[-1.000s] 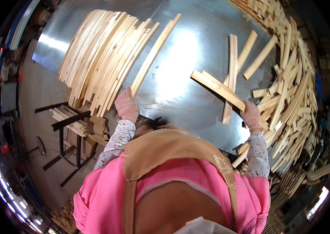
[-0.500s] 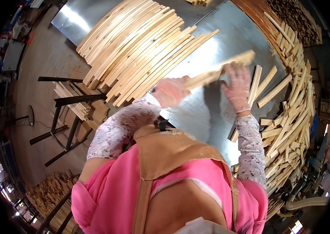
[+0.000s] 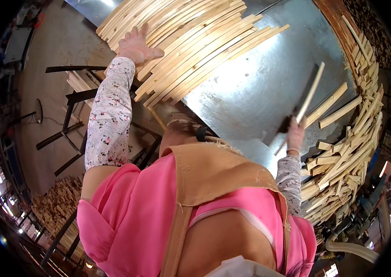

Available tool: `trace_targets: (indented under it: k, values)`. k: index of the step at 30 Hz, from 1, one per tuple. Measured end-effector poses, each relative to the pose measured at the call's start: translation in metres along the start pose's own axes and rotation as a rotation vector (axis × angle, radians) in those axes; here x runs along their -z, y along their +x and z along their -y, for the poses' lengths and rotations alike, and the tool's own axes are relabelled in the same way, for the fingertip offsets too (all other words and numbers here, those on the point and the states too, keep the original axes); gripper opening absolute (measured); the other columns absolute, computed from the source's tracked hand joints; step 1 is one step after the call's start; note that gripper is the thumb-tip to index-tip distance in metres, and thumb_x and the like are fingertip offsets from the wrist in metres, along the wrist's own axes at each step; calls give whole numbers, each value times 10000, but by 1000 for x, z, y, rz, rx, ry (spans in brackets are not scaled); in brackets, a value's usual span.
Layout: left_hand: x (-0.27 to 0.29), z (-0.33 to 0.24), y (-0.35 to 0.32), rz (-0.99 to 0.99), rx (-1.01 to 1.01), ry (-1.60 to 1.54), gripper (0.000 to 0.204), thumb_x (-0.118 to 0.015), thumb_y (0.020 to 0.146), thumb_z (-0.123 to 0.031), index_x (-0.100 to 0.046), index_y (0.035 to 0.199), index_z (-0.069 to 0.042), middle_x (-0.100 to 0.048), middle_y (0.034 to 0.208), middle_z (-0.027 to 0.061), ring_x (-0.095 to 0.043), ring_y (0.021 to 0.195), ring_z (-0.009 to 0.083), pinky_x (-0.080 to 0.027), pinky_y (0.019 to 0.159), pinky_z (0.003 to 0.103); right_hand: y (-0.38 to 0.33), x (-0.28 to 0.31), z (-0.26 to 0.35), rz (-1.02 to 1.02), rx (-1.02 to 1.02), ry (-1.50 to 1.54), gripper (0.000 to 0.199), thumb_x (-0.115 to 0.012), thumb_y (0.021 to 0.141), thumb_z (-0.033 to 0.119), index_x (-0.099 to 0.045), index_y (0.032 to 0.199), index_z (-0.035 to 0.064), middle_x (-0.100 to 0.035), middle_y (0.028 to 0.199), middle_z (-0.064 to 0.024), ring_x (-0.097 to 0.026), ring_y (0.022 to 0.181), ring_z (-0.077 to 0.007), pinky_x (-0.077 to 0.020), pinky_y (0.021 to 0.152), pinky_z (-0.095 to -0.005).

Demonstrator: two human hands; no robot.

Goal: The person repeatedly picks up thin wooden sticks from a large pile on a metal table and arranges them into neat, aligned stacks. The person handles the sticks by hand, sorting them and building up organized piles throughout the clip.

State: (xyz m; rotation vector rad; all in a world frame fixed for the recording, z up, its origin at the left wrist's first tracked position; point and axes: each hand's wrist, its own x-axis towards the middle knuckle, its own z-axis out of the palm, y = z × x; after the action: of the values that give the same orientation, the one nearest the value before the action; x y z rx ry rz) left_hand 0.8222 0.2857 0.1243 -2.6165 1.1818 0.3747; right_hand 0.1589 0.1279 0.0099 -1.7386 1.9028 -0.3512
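My L grip (image 3: 136, 50) is showing fingers spread over the slat row (image 3: 200, 51), upper L; R grip (image 3: 295, 134) is pinching a slat (image 3: 311, 92) low, R of ctr, over the table (image 3: 232, 101). I'm reckoning firm hold, tip clear of loose pc (image 3: 326, 104), suits.

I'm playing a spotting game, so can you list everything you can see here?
Laid-out sticks: many, pale wood, on the table
Held stick: one, pale, in the right hand
Loose sticks: two, pale, beside the held one
Jumbled wood pile: one, pale, right
Table: one, shiny grey, top middle
Black stand: one, left
Wood heap: one, tan, lower left
Hose: one, pale, lower right
Far edges: too dark to tell
Apron: one, brown, lower middle
Shirt: one, pink, bottom
Sleeves: two, flowery white, forearms
Left hand: one, pinkish glove, spread over laid-out sticks
Right hand: one, pinkish glove, right
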Motion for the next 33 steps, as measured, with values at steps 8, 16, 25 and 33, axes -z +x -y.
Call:
trace_targets:
  k: [8, 16, 25, 33]
  values:
    - [37, -23, -14, 18, -46, -182, 1147, -864, 769, -506, -325, 1710, -132, -483, 1635, 228, -477, 1514, 401, -446, 1223, 494, -100, -123, 285, 818, 570, -310, 598, -477, 1119, 398, -355, 1531, -17, -746, 1030, -240, -731, 1015, -446, -588, 896, -530]
    - [7, -21, 0, -137, -67, -106, 1074, -878, 824, -377, -351, 1689, -21, -550, 1552, 315, -537, 1442, 443, -434, 1216, 500, -27, -85, 208, 329, 525, -45, 663, -685, 984, 392, -552, 1505, 4, -745, 1160, -231, -689, 1116, -438, -545, 999, -505]
    - [-28, -113, 34, -271, -316, -796, 781, -774, 922, -236, -472, 1602, 1, -594, 1508, 222, -562, 1403, 366, -462, 1194, 460, 55, 45, -26, -394, -290, -66, 743, -820, 874, 310, -574, 1509, 13, -705, 1270, -232, -669, 1181, -403, -535, 1036, -491]
    - [-49, -452, -124, 43, -1048, -667, 556, -742, 963, -276, -635, 1432, 2, -686, 1387, 226, -650, 1287, 402, -498, 1145, 465, 162, 131, -53, -404, -461, -8, 688, -767, 904, 303, -568, 1452, -62, -741, 1195, -242, -722, 1141, -398, -548, 1016, -479]
